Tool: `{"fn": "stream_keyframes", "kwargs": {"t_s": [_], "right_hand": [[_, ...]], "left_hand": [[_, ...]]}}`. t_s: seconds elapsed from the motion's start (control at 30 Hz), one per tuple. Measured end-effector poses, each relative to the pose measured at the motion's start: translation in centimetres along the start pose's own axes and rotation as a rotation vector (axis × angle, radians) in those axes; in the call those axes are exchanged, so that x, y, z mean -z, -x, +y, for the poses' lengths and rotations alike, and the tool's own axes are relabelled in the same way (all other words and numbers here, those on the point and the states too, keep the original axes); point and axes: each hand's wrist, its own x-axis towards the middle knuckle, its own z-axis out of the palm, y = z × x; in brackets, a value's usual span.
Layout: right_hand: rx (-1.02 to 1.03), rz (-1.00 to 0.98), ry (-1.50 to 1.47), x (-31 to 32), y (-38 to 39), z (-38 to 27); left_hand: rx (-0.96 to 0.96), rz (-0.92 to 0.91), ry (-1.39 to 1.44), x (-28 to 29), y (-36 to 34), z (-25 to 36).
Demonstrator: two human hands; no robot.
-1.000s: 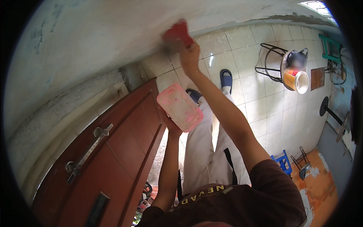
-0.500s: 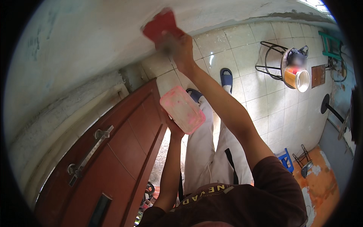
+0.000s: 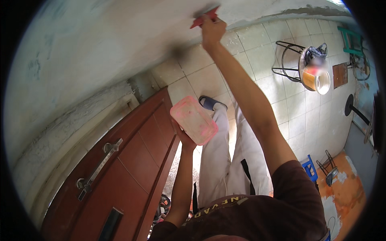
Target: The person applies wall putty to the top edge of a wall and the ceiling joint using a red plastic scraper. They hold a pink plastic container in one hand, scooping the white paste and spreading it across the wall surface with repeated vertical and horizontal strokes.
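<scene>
Head view has the grip of the right hand (image 3: 214,31) closed on a red scraper (image 3: 196,23) by the wall (image 3: 120,36) at twelve o'clock, the left hand (image 3: 185,137), its spread partly hidden, holding a pink-edged tub (image 3: 193,119) dial-centre, which could tip should that wrist sag.

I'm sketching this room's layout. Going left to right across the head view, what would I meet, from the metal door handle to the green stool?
Metal door handle → pink-rimmed container → orange-yellow tub → green stool.
</scene>
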Motion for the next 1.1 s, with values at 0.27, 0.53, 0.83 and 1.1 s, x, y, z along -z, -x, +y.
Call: {"fn": "stream_keyframes", "kwargs": {"t_s": [0.27,0.53,0.83,1.1], "right_hand": [[-0.118,-0.221,-0.127,3.1,8.5,0.8],[-0.521,-0.228,-0.325,8.2,-5.5,3.2],[-0.287,-0.201,-0.673,8.9,-1.1,-10.9],[-0.69,-0.074,-0.182,8.1,-1.0,8.4]], "left_hand": [[0.006,-0.036,-0.035,-1.5,-0.7,-0.8],[0.029,-0.003,-0.032,-5.2,0.1,-2.5],[-0.006,0.03,-0.024,-6.7,1.5,-1.4],[0.003,0.002,-0.033,-7.7,1.3,-0.7]]}}
